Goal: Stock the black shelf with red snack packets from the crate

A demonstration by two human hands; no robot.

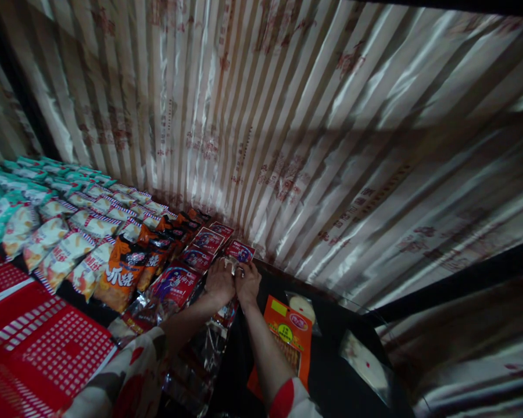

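Observation:
My left hand (220, 283) and my right hand (247, 283) are close together at the far end of a row of red snack packets. Both have their fingers curled at the lower edge of one red snack packet (240, 251), which shows just beyond them. A small pale patch shows between the fingertips; I cannot make out what it is. Left of my left hand lie more red packets (204, 239), and a larger red packet (176, 284) with a dark printed figure. My forearms hide part of the row.
Orange snack bags (121, 273), white bags (63, 255) and green bags (9, 203) stand in rows to the left. A red plastic basket (70, 363) is at the lower left. An orange packet (287, 337) and pale wrapped items (366, 366) lie on the black surface at right. A printed shiny curtain (279, 116) hangs behind.

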